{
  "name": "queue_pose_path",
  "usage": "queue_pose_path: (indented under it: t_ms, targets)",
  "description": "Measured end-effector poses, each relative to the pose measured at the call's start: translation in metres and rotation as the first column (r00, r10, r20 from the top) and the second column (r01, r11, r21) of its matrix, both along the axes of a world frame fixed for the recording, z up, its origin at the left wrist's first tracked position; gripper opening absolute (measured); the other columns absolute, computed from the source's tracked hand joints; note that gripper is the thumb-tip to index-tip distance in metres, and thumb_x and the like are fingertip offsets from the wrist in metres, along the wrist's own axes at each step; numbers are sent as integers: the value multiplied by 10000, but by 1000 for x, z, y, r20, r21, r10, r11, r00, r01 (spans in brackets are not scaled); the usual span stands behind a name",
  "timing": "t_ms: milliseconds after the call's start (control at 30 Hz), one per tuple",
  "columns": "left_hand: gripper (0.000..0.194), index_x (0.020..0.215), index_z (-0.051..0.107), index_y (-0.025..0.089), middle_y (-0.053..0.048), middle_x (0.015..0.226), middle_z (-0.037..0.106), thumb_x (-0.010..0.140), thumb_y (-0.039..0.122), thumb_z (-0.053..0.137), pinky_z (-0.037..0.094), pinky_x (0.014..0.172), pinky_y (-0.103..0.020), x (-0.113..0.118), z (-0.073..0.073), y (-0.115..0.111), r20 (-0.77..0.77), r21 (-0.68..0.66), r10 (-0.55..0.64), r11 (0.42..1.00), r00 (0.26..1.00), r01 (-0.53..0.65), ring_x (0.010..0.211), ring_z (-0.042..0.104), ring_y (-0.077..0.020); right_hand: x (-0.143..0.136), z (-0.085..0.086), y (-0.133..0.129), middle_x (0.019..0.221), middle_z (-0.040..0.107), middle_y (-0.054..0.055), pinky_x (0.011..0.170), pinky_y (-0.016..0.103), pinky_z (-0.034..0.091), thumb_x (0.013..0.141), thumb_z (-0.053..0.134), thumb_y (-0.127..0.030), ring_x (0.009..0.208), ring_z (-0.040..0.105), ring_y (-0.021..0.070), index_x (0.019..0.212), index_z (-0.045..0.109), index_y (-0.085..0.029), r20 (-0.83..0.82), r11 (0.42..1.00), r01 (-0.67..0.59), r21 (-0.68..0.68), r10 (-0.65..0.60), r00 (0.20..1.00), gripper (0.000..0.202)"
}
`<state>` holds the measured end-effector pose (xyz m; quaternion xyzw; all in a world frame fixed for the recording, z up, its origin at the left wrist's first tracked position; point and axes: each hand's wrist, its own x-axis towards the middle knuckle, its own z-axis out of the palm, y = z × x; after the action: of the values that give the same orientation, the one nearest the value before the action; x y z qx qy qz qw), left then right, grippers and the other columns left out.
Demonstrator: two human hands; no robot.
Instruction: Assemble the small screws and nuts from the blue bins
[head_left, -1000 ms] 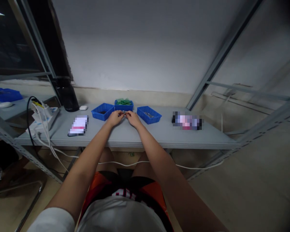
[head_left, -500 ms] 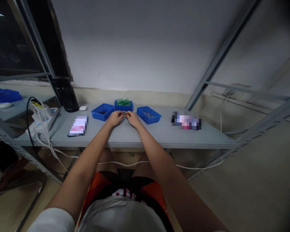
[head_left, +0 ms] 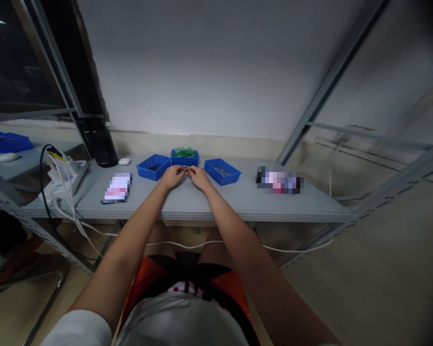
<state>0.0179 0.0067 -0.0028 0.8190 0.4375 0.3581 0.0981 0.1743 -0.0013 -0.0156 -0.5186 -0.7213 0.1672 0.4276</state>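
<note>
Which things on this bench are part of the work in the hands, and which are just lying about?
In use: left hand and right hand pinching a small metal part; three blue bins close by.

Lying about: power strip, white mouse, black cylinder, white cable.

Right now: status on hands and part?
Left hand and right hand pinching small shiny metal part together. Three blue plastic bins close behind.

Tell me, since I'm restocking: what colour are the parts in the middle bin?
Green; the parts in the middle bin show in the head view.
</note>
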Motion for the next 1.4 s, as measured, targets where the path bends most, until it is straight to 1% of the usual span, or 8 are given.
queue_pose_path:
  t_ms: [267,733,967,1200,1400]
  targets:
    - [277,912,677,130,-82,840,690,832,319,493,439,691,-270,0,1,-1,12,-17,19,1000,1000,-19,715,586,-168,0,-1,1,870,680,41,785,268,445,857,461,-206,791,597,149,945,652,-176,-30,1000,-14,14,15,999,213]
    - [282,908,675,131,-82,830,689,835,323,482,441,692,-272,0,2,-1,9,-16,9,1000,1000,-9,706,586,-169,-1,3,-3,870,681,64,793,283,446,859,453,-199,791,605,164,983,662,-160,-23,1000,-5,-6,5,1000,247]
    - [281,920,671,133,-81,840,689,843,327,483,439,688,-270,0,1,0,20,-14,7,1000,1000,-7,707,585,-166,0,2,-1,833,679,35,790,279,451,848,452,-203,789,603,154,952,657,-186,-28,1000,-18,10,19,999,230]
    - [283,934,667,140,-79,868,691,847,341,487,441,697,-268,0,0,2,57,-11,10,1000,998,-9,726,588,-163,1,-1,0,876,683,50,790,282,446,843,494,-265,808,605,158,968,647,-182,-72,1000,12,19,-11,997,215]
    - [276,946,664,147,-79,886,694,846,334,488,446,698,-264,0,2,1,67,-25,19,1000,998,-18,732,590,-162,1,-2,2,780,666,22,747,255,436,840,489,-261,723,575,137,890,658,-177,-28,1000,-5,10,5,1000,195]
